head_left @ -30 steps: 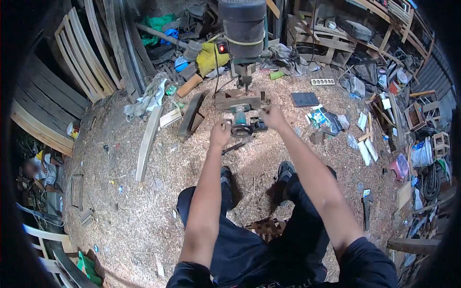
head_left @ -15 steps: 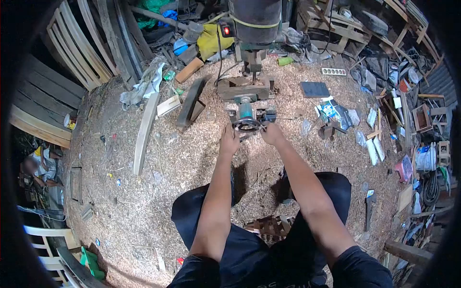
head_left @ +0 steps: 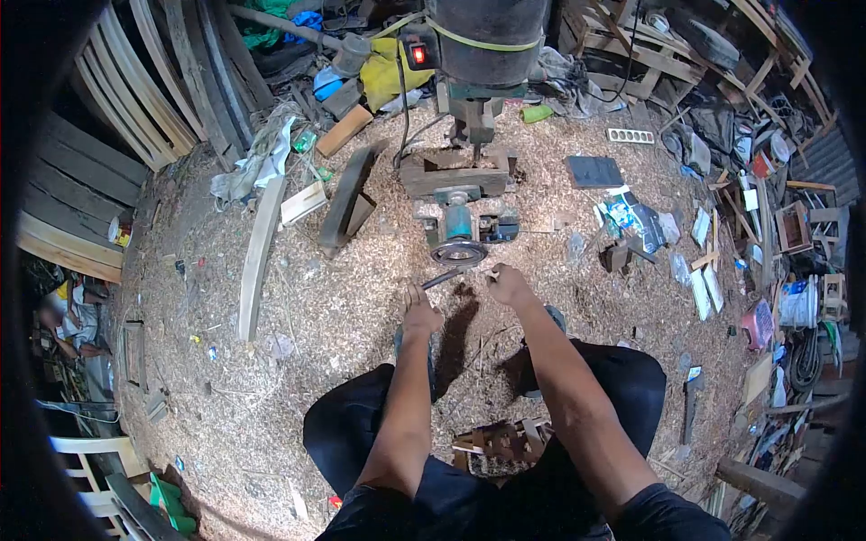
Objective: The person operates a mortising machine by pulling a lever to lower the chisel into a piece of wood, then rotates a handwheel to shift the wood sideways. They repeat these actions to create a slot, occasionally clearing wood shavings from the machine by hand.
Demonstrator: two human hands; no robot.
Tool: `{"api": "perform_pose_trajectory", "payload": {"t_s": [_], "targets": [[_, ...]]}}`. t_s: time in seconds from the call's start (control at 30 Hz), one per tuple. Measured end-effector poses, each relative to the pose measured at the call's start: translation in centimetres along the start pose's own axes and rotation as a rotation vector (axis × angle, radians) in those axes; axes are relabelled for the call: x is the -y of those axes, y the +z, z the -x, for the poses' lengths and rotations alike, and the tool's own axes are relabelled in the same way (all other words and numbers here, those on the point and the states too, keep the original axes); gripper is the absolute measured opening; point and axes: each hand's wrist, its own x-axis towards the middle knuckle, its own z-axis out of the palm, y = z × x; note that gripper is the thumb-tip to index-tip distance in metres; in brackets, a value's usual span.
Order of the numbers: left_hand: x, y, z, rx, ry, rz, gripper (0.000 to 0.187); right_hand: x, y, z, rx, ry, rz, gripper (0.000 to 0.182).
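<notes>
A metal handwheel (head_left: pixel 458 253) sits at the front of a green machine vise (head_left: pixel 458 219), below a drilling machine (head_left: pixel 487 41). A wooden block (head_left: pixel 456 183) is at the vise, under the machine's bit (head_left: pixel 477 149). My left hand (head_left: pixel 420 313) is off the wheel, fingers stretched, close to the left end of a dark bar (head_left: pixel 444 278) below the wheel. My right hand (head_left: pixel 511 288) is right of that bar, apart from the wheel. Its fingers are curled together; what they pinch, if anything, is too small to make out.
Wood shavings cover the ground. Left of the machine lie a dark beam (head_left: pixel 350 194) and a long pale board (head_left: pixel 262 261). A black slab (head_left: pixel 594 171) and a power strip (head_left: pixel 630 136) lie to the right. Another person (head_left: pixel 77 316) sits at the far left.
Both hands have come off the handwheel and moved back toward me. The left fingers have straightened. The dark bar below the wheel shows more clearly now.
</notes>
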Motion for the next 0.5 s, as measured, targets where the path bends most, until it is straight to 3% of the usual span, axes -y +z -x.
{"api": "perform_pose_trajectory", "payload": {"t_s": [0.23, 0.5], "targets": [[-1.2, -1.4, 1.6, 0.031, -0.008, -0.069, 0.109, 0.8, -0.5, -0.1, 0.027, 0.042, -0.028, 0.042], [-0.5, 0.4, 0.0, 0.093, -0.034, 0.017, 0.111, 0.4, 0.2, -0.2, -0.018, -0.013, 0.002, 0.041]]}}
